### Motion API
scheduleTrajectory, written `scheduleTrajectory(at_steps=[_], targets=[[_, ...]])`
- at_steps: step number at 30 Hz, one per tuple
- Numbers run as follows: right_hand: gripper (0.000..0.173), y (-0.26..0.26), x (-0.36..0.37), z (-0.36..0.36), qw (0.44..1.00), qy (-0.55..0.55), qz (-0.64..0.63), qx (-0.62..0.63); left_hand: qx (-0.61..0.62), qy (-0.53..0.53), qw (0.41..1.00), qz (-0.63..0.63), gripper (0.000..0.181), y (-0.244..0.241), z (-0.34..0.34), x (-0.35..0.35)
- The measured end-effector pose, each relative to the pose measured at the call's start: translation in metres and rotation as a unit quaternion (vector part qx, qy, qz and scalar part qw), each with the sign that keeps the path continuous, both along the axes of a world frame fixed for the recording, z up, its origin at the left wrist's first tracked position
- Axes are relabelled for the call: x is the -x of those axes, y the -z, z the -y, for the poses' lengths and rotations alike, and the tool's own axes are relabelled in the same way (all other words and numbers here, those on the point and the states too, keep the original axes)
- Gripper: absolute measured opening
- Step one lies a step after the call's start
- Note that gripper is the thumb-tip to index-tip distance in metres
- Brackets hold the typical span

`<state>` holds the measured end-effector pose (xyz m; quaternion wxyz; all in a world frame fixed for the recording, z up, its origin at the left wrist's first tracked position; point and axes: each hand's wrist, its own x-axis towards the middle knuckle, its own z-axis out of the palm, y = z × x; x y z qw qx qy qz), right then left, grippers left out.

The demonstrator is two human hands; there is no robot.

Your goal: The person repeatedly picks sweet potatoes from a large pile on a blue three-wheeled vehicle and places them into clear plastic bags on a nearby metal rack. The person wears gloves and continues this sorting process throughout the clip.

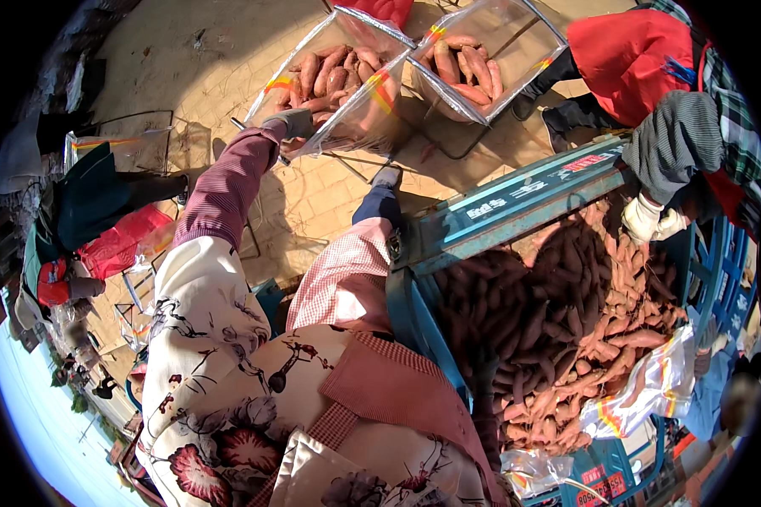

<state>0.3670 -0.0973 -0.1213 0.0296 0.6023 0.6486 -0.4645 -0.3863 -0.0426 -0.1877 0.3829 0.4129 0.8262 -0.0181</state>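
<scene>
My left hand point(297, 123), in a grey glove, reaches out to the near corner of a clear plastic bag point(380, 104) held open on a metal frame. Reddish sweet potatoes point(336, 79) fill the lower part of that bag. Whether the fingers grip its rim or something beneath them is hidden. My right hand point(486, 367) is a dark shape in deep shadow, low over a large heap of sweet potatoes point(545, 310) in a blue truck bed; its fingers cannot be made out.
A second framed bag point(520, 57) of sweet potatoes stands beside the first. The truck's blue side panel point(513, 196) bears writing. A co-worker's white-gloved hands point(650, 218) touch the heap's far side. Loose clear plastic point(647, 386) lies on the heap. Another person point(70, 253) is at left.
</scene>
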Motion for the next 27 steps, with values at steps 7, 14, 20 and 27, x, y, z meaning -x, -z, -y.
scheduleTrajectory(at_steps=[7, 14, 20, 27], targets=[[0.023, 0.002, -0.028, -0.006, 0.993, -0.049, 0.016, -0.108, -0.086, -0.020, 0.995, -0.039, 0.031, 0.078, 0.044, 0.014], [0.020, -0.009, -0.012, -0.024, 0.989, 0.040, 0.117, -0.083, -0.125, -0.062, 0.990, 0.018, 0.029, 0.121, 0.042, 0.042], [0.028, 0.018, 0.014, -0.065, 0.963, -0.199, 0.107, -0.149, -0.269, -0.100, 0.957, -0.034, 0.035, 0.051, 0.063, 0.021], [0.036, 0.045, 0.091, -0.031, 0.949, -0.285, 0.129, -0.049, -0.313, -0.233, 0.920, 0.036, 0.034, -0.085, 0.180, -0.068]])
